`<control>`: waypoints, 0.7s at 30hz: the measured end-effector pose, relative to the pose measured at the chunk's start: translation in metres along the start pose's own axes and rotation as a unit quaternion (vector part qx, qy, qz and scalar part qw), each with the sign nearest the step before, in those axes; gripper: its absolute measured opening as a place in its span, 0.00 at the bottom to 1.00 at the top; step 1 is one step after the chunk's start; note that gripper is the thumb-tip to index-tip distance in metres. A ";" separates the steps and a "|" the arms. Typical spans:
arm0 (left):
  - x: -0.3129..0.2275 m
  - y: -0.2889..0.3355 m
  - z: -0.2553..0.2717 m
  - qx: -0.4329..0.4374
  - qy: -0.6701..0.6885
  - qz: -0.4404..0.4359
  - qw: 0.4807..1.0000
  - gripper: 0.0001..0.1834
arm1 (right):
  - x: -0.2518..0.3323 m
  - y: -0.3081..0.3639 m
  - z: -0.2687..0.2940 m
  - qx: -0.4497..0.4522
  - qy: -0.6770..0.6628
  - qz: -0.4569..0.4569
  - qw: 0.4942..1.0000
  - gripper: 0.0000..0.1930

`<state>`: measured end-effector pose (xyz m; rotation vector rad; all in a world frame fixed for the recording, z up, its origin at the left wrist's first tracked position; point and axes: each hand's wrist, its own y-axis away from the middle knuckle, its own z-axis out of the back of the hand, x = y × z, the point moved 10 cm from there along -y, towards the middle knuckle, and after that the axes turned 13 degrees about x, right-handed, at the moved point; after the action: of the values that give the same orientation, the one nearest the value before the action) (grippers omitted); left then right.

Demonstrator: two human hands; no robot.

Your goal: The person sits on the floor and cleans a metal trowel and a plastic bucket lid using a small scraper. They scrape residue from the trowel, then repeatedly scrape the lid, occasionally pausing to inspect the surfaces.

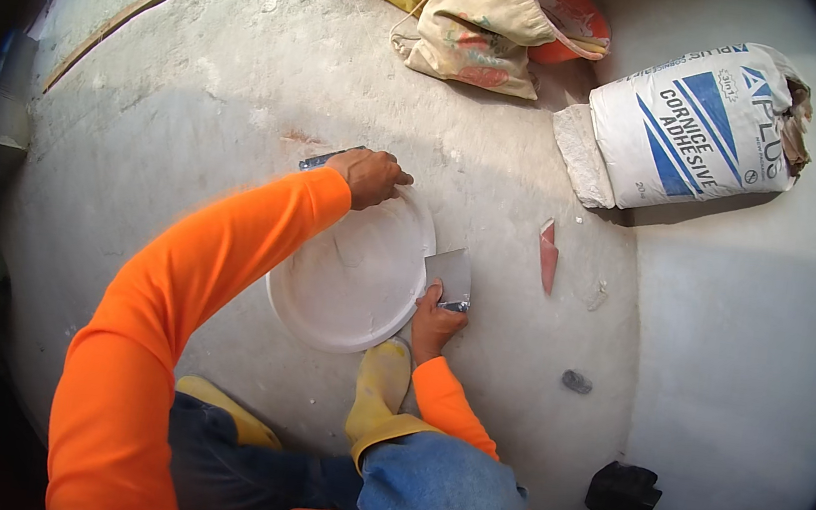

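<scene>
My left hand (373, 179) is closed at the far rim of a round, shallow white basin (345, 273). A narrow blue-and-dark tool (323, 159) sticks out from it to the left; the rest is hidden under the hand. At the basin's right rim, my right hand (434, 327) grips a putty knife (453, 268) with a wide, flat metal blade. That blade is tilted up against the rim. A thin whitish film coats the inside of the basin.
A white-and-blue paper sack (694, 131) leans by the wall on a pale block (585, 154). Cloth bags (479, 26) lie at the back. A red scrap (548, 258), a dark lump (576, 381) and a black object (622, 493) are at right. My yellow boot (380, 383) stands beside the basin.
</scene>
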<state>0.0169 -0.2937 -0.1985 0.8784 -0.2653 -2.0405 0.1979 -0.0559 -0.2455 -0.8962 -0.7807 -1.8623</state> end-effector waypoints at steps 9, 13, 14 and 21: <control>0.000 0.005 0.000 0.009 0.002 0.014 1.000 0.22 | -0.017 -0.017 -0.008 0.023 0.042 -0.008 0.999 0.17; 0.001 0.009 0.000 0.012 0.004 0.014 1.000 0.23 | 0.046 -0.027 -0.002 0.099 0.106 0.196 0.970 0.16; 0.001 0.009 0.000 0.009 0.002 0.012 1.000 0.23 | 0.055 -0.028 -0.003 0.134 0.149 0.198 0.960 0.17; 0.000 0.009 0.001 0.001 0.004 0.015 1.000 0.22 | 0.066 -0.023 -0.004 0.298 0.245 0.100 0.917 0.23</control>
<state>0.0218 -0.2990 -0.1937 0.8779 -0.2751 -2.0090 0.1539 -0.0795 -0.1962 -0.1030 -0.8279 -1.4418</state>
